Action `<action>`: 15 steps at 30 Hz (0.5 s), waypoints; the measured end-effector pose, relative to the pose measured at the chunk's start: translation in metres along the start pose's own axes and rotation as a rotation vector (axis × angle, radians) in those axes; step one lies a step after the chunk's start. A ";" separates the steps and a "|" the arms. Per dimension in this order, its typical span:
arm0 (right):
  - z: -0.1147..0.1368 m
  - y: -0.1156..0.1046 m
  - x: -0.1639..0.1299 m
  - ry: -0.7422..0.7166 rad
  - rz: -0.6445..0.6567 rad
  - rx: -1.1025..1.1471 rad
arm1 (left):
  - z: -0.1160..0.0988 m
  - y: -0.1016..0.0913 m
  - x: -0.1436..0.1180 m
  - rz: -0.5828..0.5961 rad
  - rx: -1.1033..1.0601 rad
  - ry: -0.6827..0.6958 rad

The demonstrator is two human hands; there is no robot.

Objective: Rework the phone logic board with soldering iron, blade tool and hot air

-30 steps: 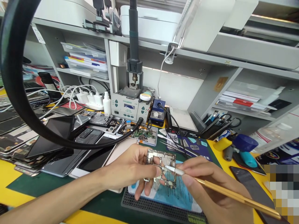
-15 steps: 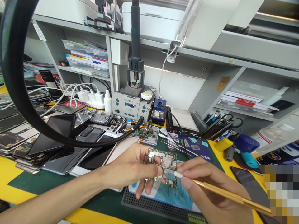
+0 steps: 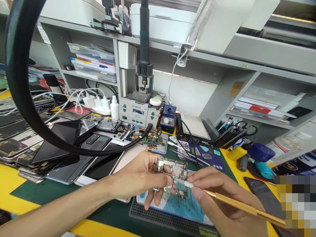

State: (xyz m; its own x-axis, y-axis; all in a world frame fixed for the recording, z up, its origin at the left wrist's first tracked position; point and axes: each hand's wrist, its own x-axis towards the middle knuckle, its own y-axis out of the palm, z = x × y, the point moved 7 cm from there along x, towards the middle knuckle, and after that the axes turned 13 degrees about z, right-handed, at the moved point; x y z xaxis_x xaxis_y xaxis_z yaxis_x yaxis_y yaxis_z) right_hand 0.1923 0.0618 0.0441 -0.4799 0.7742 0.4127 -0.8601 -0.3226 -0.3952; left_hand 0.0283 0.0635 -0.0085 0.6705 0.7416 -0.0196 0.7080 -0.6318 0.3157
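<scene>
The left hand [image 3: 145,179] has its fingers clamped on a small silver phone circuit board with metal shields [image 3: 172,176], held up just above a pale blue sheet on a black ribbed mat [image 3: 170,221]. The right hand [image 3: 217,197] pinches a gold-handled, white-tipped tool [image 3: 237,205], its tip touching the board's middle. The work looks mid-course: the board is out of any phone, and a tray of loose parts [image 3: 151,142] lies behind it.

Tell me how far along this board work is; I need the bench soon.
Done: the circuit board is out of any phone, bare in the left hand. In hand: the right hand presses a gold-handled brush, white tip on the board's middle. Left: the board is not back in a phone; opened phones lie behind.
</scene>
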 end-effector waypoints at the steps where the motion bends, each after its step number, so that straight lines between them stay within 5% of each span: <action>1: 0.000 0.000 0.000 0.001 0.000 0.000 | 0.000 0.000 0.000 -0.004 -0.003 0.003; 15: 0.003 0.000 0.004 -0.092 0.161 -0.113 | -0.002 0.001 -0.001 -0.027 -0.002 -0.003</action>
State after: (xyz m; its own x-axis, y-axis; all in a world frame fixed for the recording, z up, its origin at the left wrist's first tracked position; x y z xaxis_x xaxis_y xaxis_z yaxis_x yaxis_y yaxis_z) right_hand 0.1900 0.0636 0.0485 -0.6281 0.6627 0.4078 -0.7485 -0.3714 -0.5494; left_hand 0.0276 0.0626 -0.0067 0.6516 0.7579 -0.0310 0.7256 -0.6110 0.3165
